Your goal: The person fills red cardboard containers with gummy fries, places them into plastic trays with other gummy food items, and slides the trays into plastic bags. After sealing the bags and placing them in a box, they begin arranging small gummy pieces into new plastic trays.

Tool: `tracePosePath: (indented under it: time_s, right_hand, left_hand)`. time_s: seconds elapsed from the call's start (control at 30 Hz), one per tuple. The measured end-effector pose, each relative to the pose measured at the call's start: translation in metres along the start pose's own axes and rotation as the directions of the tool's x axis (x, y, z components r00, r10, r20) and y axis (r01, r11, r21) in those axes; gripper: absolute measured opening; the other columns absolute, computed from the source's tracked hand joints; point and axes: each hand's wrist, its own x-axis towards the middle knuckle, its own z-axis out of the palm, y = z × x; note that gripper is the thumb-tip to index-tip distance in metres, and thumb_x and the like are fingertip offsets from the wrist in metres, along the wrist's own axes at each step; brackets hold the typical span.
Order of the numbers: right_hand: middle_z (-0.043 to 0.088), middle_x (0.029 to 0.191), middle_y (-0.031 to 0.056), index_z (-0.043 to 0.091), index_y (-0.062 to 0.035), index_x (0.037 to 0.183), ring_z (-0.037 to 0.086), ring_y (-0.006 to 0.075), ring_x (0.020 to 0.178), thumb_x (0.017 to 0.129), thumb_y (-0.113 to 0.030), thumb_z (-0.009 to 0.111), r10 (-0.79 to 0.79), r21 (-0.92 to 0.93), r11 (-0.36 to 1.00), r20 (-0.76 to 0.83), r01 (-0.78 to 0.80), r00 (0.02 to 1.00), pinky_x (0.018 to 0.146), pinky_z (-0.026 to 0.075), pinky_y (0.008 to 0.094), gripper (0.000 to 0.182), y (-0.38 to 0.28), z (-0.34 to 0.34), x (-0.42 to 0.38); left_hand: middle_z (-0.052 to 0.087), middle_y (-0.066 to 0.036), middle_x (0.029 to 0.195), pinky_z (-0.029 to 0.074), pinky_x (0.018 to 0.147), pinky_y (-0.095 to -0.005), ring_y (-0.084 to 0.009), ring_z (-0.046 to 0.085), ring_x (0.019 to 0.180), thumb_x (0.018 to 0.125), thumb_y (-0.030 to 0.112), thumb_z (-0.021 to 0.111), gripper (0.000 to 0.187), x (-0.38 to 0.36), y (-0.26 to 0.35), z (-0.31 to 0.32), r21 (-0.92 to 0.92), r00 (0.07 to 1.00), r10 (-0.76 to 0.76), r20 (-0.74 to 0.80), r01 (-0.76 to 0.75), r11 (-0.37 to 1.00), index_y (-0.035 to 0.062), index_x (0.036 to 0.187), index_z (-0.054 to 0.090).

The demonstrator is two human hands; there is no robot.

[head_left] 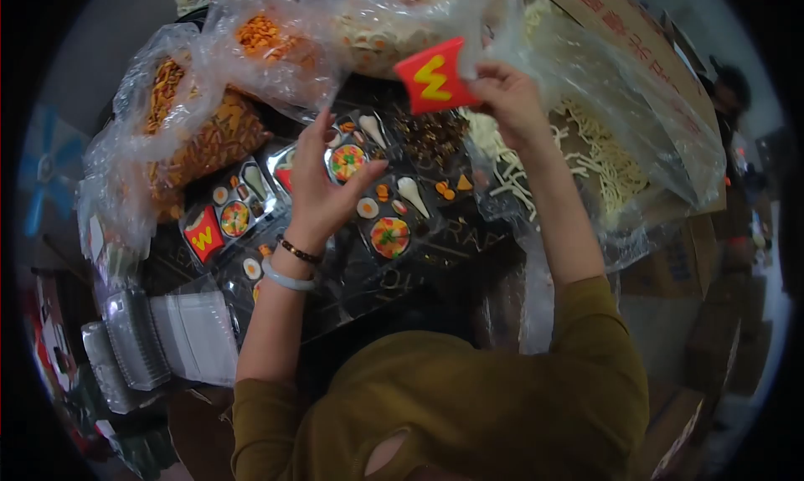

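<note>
My right hand (512, 104) pinches a small red french-fries box (419, 77) with a yellow letter mark, raised above the far side of the table. My left hand (322, 184) hovers over the clear trays, thumb and fingers spread, holding nothing. Under and around it lie clear plastic trays with miniature food: a round colourful dish (389, 236), a fried egg (367, 207) and a white spoon-shaped piece (412, 195). Another red fries box (203, 235) lies in the tray at the left. My left forearm partly hides some trays.
Plastic bags of small pieces line the far side, including an orange-filled bag (260, 37) and a brown-and-orange one (209, 142). Dark small pieces (433, 138) are heaped mid-table. Pale noodle-like strands (607, 159) lie at right by a cardboard box (636, 29). Stacked clear trays (134, 339) stand left.
</note>
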Motion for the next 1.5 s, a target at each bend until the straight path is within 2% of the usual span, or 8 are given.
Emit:
tracePosePath:
  time_s: [0.1, 0.2, 0.3, 0.6, 0.87, 1.07, 1.23, 1.5]
  right_hand:
    - [0.067, 0.085, 0.0071, 0.059, 0.0006, 0.104, 0.065, 0.0134, 0.071, 0.082, -0.003, 0.066, 0.349, -0.092, 0.937, 0.164, -0.338, 0.923, 0.063, 0.053, 0.0246, 0.024, 0.033, 0.003, -0.045]
    - [0.067, 0.083, 0.0079, 0.063, 0.0040, 0.101, 0.064, 0.0120, 0.070, 0.082, -0.006, 0.067, 0.177, -0.258, 0.950, -0.014, -0.175, 0.984, 0.063, 0.051, 0.0233, 0.021, 0.046, -0.046, -0.055]
    - [0.067, 0.082, 0.0137, 0.066, 0.0015, 0.100, 0.065, 0.0226, 0.069, 0.091, -0.029, 0.058, -0.283, -0.918, 0.386, -0.214, -0.093, 0.935, 0.065, 0.050, 0.0340, 0.033, 0.053, -0.162, -0.034]
    - [0.057, 0.114, 0.0295, 0.058, 0.0054, 0.113, 0.058, 0.0392, 0.104, 0.077, -0.061, 0.060, 0.227, -0.981, -0.010, -0.191, -0.194, 0.955, 0.089, 0.046, 0.0428, 0.076, 0.053, -0.111, -0.028]
    - [0.065, 0.075, 0.0186, 0.064, 0.0027, 0.085, 0.064, 0.0349, 0.072, 0.072, -0.028, 0.071, -0.097, -0.992, 0.113, 0.037, 0.047, 0.995, 0.069, 0.049, 0.0443, 0.034, 0.089, -0.141, -0.033]
    - [0.065, 0.074, 0.0040, 0.065, 0.0017, 0.092, 0.059, 0.0094, 0.063, 0.081, -0.011, 0.069, 0.240, -0.251, 0.930, -0.142, -0.269, 0.960, 0.053, 0.046, 0.0253, 0.017, 0.058, -0.143, -0.046]
    - [0.064, 0.076, 0.0034, 0.067, 0.0012, 0.096, 0.057, 0.0091, 0.065, 0.079, -0.014, 0.071, 0.073, -0.655, 0.739, -0.158, -0.160, 0.985, 0.056, 0.047, 0.0267, 0.023, 0.072, -0.150, -0.042]
    - [0.066, 0.080, 0.0038, 0.064, 0.0005, 0.099, 0.061, 0.0087, 0.065, 0.080, -0.005, 0.066, 0.442, -0.245, 0.889, 0.235, -0.387, 0.866, 0.055, 0.047, 0.0201, 0.019, 0.031, -0.150, -0.049]
  left_hand:
    - [0.056, -0.010, 0.118, 0.053, 0.081, -0.0277, -0.0152, 0.058, 0.101, 0.088, 0.016, 0.065, 0.050, 0.002, 0.037, 0.047, -0.635, 0.818, -0.432, 0.380, 0.570, 0.521, -0.0003, 0.130, 0.043]
    - [0.063, -0.010, 0.103, 0.058, 0.073, -0.0302, -0.0160, 0.064, 0.092, 0.090, 0.014, 0.061, 0.034, -0.008, 0.024, 0.085, -0.679, 0.803, -0.461, 0.378, 0.579, 0.452, -0.0030, 0.118, 0.051]
    - [0.061, -0.012, 0.105, 0.056, 0.073, -0.0275, -0.0157, 0.063, 0.087, 0.088, 0.011, 0.064, 0.037, -0.019, 0.036, 0.097, -0.576, 0.672, -0.515, 0.532, 0.733, 0.362, -0.0036, 0.118, 0.049]
    - [0.061, -0.014, 0.104, 0.050, 0.080, -0.0292, -0.0186, 0.060, 0.091, 0.078, 0.008, 0.067, 0.045, -0.030, 0.028, 0.174, -0.361, 0.713, -0.465, 0.525, 0.681, 0.637, -0.0052, 0.117, 0.048]
    - [0.061, -0.013, 0.102, 0.052, 0.071, -0.0298, -0.0195, 0.061, 0.088, 0.081, 0.007, 0.065, 0.041, -0.027, 0.025, 0.179, -0.342, 0.668, -0.482, 0.566, 0.723, 0.600, -0.0026, 0.117, 0.049]
    - [0.055, -0.015, 0.110, 0.058, 0.059, -0.0328, -0.0236, 0.062, 0.090, 0.087, 0.007, 0.060, 0.041, -0.008, 0.056, 0.188, -0.433, 0.648, -0.561, 0.515, 0.762, 0.482, 0.0023, 0.123, 0.041]
    - [0.054, -0.014, 0.112, 0.057, 0.062, -0.0332, -0.0242, 0.061, 0.092, 0.090, 0.007, 0.058, 0.036, 0.008, 0.045, 0.214, -0.515, 0.636, -0.485, 0.601, 0.771, 0.374, 0.0047, 0.121, 0.042]
    - [0.053, -0.014, 0.112, 0.059, 0.067, -0.0404, -0.0272, 0.060, 0.094, 0.090, 0.008, 0.058, 0.033, 0.018, 0.048, 0.223, -0.502, 0.592, -0.510, 0.624, 0.804, 0.318, 0.0055, 0.119, 0.042]
